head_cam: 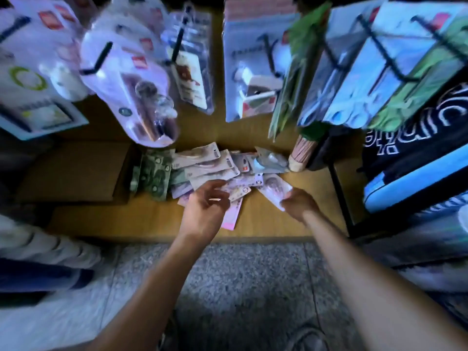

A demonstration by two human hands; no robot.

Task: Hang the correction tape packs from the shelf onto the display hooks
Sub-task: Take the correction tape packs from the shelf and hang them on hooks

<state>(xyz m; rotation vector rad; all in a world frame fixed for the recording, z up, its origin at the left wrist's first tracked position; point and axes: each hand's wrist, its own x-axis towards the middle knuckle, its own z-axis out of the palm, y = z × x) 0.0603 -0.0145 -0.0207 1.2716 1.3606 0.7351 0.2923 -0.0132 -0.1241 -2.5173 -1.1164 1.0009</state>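
A loose heap of correction tape packs (210,165) lies on the wooden shelf (253,221) below the display. My left hand (206,206) hovers over the near side of the heap, fingers curled and apart, with pink packs under it; nothing is clearly gripped. My right hand (297,202) grips one pink pack (273,188) by its near end, at the heap's right edge. Black display hooks (98,59) stick out above, most loaded with hanging blister packs. A white and blue pack (271,159) lies at the back right of the heap.
A brown cardboard box (73,171) sits left of the heap, with green packs (154,173) beside it. A black metal rack (339,188) with bags stands on the right. Hanging goods (141,79) crowd the space above. Grey speckled floor (240,287) lies below the shelf.
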